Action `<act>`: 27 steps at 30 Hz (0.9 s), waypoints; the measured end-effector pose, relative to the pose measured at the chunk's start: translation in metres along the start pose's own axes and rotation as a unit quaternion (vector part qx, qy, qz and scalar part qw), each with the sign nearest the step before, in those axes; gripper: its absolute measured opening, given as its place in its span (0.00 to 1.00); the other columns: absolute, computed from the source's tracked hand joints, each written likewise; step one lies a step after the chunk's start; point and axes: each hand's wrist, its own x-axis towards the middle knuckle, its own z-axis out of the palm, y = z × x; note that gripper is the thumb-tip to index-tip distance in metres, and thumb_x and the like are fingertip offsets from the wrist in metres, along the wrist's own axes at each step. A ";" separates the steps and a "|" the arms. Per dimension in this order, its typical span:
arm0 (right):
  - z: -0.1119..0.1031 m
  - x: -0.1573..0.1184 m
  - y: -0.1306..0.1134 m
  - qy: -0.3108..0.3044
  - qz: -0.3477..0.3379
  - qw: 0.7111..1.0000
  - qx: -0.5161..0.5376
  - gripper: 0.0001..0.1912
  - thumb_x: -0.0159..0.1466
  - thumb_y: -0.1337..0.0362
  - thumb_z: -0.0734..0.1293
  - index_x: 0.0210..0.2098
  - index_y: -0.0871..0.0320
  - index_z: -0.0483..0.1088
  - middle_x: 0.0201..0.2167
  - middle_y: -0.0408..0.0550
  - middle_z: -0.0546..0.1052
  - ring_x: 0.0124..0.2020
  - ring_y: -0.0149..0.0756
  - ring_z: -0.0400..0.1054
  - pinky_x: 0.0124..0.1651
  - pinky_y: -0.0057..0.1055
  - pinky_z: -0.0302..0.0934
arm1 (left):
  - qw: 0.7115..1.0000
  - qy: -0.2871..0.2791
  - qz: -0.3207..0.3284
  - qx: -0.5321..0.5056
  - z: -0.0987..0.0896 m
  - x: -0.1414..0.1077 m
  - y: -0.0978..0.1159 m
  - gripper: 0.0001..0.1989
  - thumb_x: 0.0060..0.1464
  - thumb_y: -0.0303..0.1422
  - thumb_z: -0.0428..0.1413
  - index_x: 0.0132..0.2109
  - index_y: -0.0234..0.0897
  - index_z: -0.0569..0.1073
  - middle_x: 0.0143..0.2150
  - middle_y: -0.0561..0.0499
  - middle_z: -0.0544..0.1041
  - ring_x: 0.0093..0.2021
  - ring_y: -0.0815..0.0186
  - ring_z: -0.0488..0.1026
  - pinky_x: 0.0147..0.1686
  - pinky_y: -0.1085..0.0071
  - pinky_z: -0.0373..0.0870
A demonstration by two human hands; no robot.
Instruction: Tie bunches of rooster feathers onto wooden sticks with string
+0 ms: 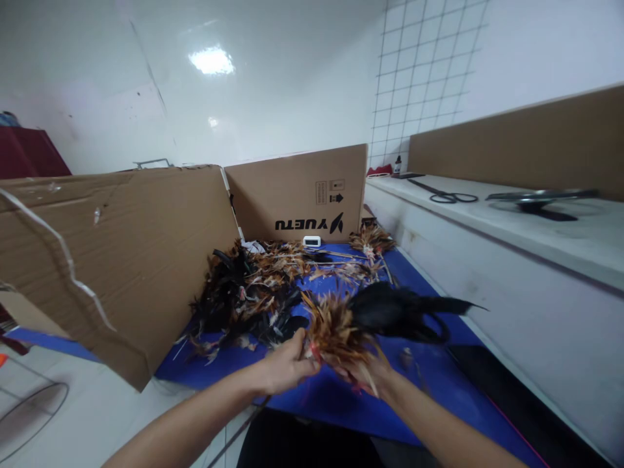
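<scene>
A feather duster [334,322] of brown and black feathers is held low over the blue table. My left hand [287,365] is closed at its near end, thumb on top, beside a reddish binding. A thin stick [241,426] slopes from below this hand toward the lower left. Long black feathers [394,311] stick out to the right of the brown ones. My right hand [363,372] is closed among the brown feathers at the underside, its fingers partly hidden by them. Some red material shows near its fingers.
Loose feathers [253,286] lie heaped on the blue table [219,370]. Behind them stand a small white display [312,241] and cardboard panels [292,188]. Another feather bundle [373,240] lies at the back right. Scissors [453,197] rest on the white ledge [492,227].
</scene>
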 end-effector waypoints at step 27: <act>-0.032 0.071 0.054 0.174 -0.043 0.984 0.003 0.14 0.60 0.62 0.58 0.28 0.60 0.73 0.22 0.42 0.72 0.24 0.30 0.62 0.28 0.25 0.53 | 0.871 0.038 -0.076 -0.485 -0.009 0.148 -0.030 0.10 0.55 0.33 0.48 0.29 0.31 0.64 0.20 0.54 0.61 0.15 0.79 0.52 0.14 0.82 0.42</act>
